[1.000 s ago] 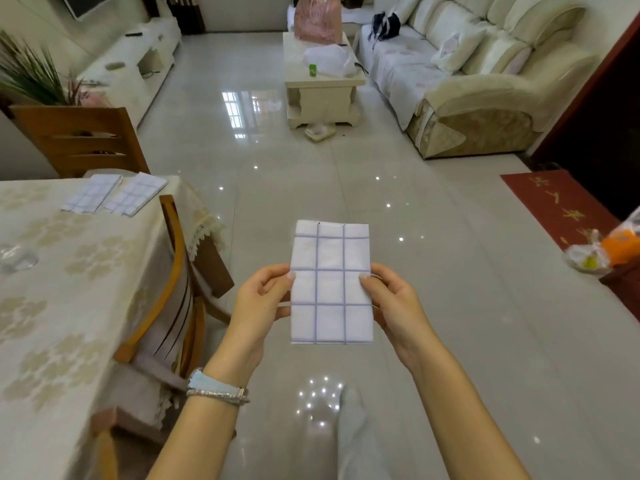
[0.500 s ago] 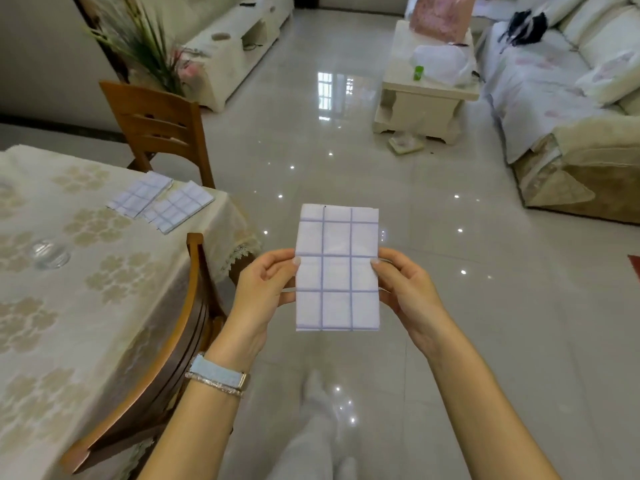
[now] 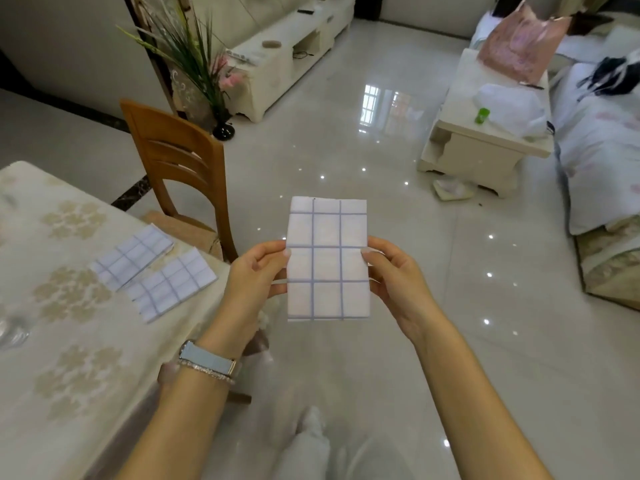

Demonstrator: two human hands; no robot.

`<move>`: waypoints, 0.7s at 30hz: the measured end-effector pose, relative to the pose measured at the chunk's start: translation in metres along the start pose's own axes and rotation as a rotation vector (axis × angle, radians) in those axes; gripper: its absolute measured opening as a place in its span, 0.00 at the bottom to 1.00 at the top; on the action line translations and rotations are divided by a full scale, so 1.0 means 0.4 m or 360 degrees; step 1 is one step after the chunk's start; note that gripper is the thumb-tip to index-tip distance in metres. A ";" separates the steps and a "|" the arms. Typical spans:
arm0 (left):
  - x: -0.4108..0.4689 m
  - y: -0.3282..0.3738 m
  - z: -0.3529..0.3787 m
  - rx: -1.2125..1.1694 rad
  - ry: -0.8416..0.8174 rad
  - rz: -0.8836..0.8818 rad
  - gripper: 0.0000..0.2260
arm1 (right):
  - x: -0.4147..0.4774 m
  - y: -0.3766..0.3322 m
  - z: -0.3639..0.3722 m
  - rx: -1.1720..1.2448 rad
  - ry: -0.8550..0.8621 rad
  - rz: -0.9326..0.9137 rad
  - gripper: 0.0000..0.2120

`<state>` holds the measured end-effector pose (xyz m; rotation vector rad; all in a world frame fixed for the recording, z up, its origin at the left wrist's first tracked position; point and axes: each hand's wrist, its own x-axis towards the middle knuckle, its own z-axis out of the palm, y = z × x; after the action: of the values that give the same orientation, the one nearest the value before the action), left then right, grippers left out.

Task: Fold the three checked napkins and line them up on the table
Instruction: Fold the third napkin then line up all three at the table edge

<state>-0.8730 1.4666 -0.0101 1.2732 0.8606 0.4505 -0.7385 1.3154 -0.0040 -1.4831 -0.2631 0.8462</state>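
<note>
A folded white napkin with blue checks is held upright in the air above the floor, right of the table. My left hand pinches its left edge and my right hand pinches its right edge, thumbs on the near face. Two more folded checked napkins lie side by side on the table near its right edge: the farther napkin and the nearer napkin. The table has a cream cloth with a pale flower pattern.
A wooden chair stands at the table's far right corner; another chair is partly hidden under my left arm. A glass dish sits at the table's left. A coffee table, sofa and potted plant stand beyond on the shiny floor.
The view has swung left and closer to the table, so the two laid napkins now sit just left of my left hand. Both hands keep their hold on the folded napkin.
</note>
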 end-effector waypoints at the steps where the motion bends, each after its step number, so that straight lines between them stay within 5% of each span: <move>1: 0.044 0.020 0.004 -0.0007 -0.0001 0.0007 0.09 | 0.045 -0.021 0.003 -0.0005 -0.0010 -0.0001 0.12; 12: 0.527 0.143 0.060 -0.0171 0.0298 -0.0011 0.07 | 0.627 -0.206 0.040 -0.0169 -0.0380 -0.0001 0.12; 21: 0.800 0.213 0.049 -0.0394 0.0878 -0.0012 0.09 | 1.054 -0.341 0.187 -0.0410 -0.0900 0.0057 0.12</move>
<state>-0.6457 1.7079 -0.0264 0.9246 1.2249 0.8981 -0.4474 1.6577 -0.0092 -1.4583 -0.7910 1.2903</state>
